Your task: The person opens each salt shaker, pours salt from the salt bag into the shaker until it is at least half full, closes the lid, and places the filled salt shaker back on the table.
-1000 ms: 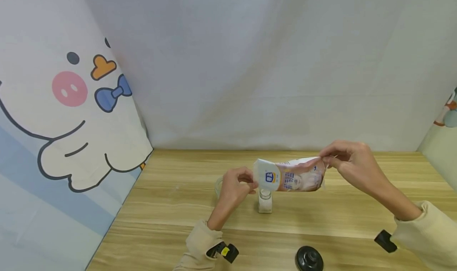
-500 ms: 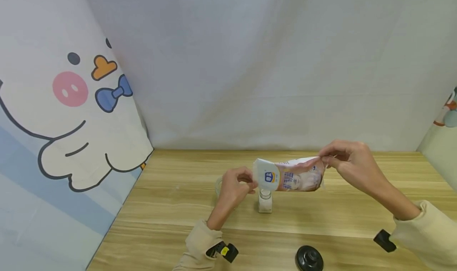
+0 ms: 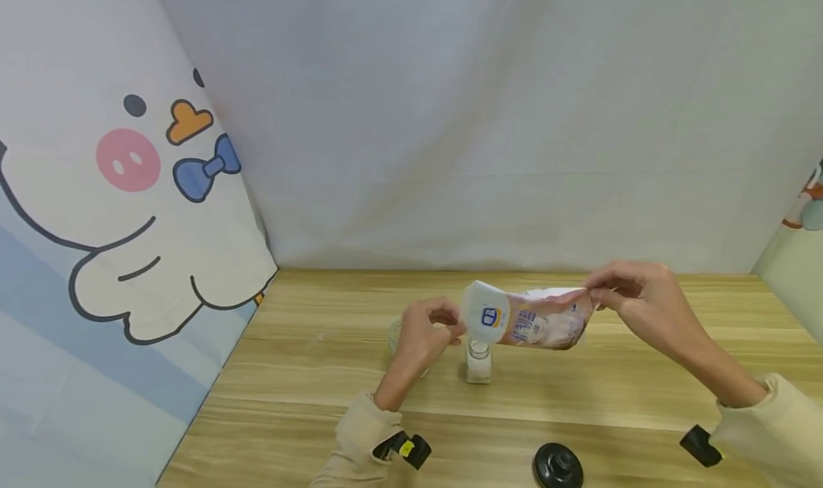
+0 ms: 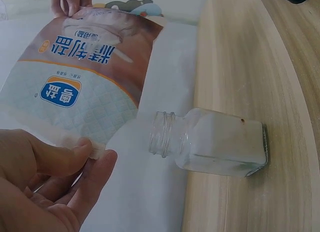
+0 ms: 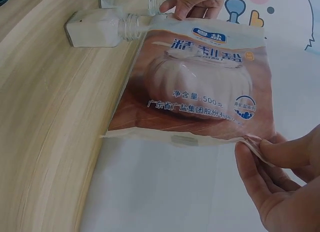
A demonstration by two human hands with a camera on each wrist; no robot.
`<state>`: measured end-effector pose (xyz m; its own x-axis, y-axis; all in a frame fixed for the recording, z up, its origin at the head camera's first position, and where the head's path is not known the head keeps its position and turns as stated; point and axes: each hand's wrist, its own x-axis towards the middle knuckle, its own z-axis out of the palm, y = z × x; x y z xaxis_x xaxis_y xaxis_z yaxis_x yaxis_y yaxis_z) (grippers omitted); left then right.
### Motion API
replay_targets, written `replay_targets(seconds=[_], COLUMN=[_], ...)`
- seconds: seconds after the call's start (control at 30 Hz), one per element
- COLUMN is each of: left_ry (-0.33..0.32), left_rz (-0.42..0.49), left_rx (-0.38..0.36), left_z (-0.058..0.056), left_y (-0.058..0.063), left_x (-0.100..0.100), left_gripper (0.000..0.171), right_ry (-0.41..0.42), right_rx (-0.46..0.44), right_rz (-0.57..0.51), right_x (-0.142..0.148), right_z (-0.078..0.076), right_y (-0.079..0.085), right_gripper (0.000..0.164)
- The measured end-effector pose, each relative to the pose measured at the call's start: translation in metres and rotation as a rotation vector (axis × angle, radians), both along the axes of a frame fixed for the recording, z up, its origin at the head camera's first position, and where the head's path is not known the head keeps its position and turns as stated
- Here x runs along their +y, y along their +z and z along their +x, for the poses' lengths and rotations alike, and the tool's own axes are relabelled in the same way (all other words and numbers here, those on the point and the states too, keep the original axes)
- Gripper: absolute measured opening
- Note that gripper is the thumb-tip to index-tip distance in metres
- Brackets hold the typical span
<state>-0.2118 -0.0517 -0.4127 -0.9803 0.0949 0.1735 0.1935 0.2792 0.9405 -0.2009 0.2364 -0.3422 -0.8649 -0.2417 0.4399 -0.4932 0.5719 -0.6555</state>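
A salt bag (image 3: 530, 322), printed brown and pale blue, is stretched in the air between both hands. My left hand (image 3: 421, 338) pinches a corner at its pale end, as the left wrist view shows closely. At the brown end, thumb and fingers of my right hand (image 5: 282, 174) grip the other corner. Below the pale end stands a small square glass jar (image 4: 222, 142) without a lid, white grains filling most of its body. Its threaded mouth sits right by the bag's corner; in the head view the bag overlaps the top of the neck.
A round black lid (image 3: 557, 465) with a knob lies at the front of the wooden table (image 3: 289, 395). Another clear glass container (image 3: 394, 333) stands mostly hidden behind my left hand. A pale cloth backdrop (image 3: 501, 152) rises along the table's far edge.
My right hand has shifted slightly right and down, bringing the bag's brown end lower. The pale end has risen a little and moved right. The jar and lid have stayed put.
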Motion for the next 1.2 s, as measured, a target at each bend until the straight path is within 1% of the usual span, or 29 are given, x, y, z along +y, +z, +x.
replay_targets(seconds=[0.2,0.33,0.43,0.63,0.77,0.93,1.2], left_ry=[-0.008,-0.022,-0.023,-0.004,0.002,-0.018,-0.041], left_rz=[0.019,0.047,0.035,-0.034,-0.088,-0.162,-0.244], left_rx=[0.009,0.031,0.038,0.056,0.076,0.129,0.135], left_z=[0.000,-0.001,-0.002,-0.005,-0.006,-0.009,-0.006], left_y=[0.005,0.007,0.009,0.015,0.021,0.029,0.040], left_x=[0.003,0.005,0.007,0.012,0.018,0.027,0.039], left_gripper=[0.011,0.010,0.010,0.011,0.010,0.011,0.017], right_ry=[-0.026,-0.057,-0.067,-0.063,-0.088,-0.098,-0.075], right_rx=[-0.032,-0.072,-0.093,-0.181,-0.237,-0.321,-0.451], right_rz=[-0.031,-0.062,-0.090,-0.187,-0.239,-0.302,-0.429], right_x=[0.008,0.013,0.017,0.023,0.026,0.031,0.032], right_z=[0.003,0.006,0.009,0.014,0.017,0.020,0.019], right_y=[-0.011,-0.023,-0.034,-0.056,-0.070,-0.089,-0.114], right_gripper=[0.013,0.011,0.011,0.011,0.012,0.014,0.014])
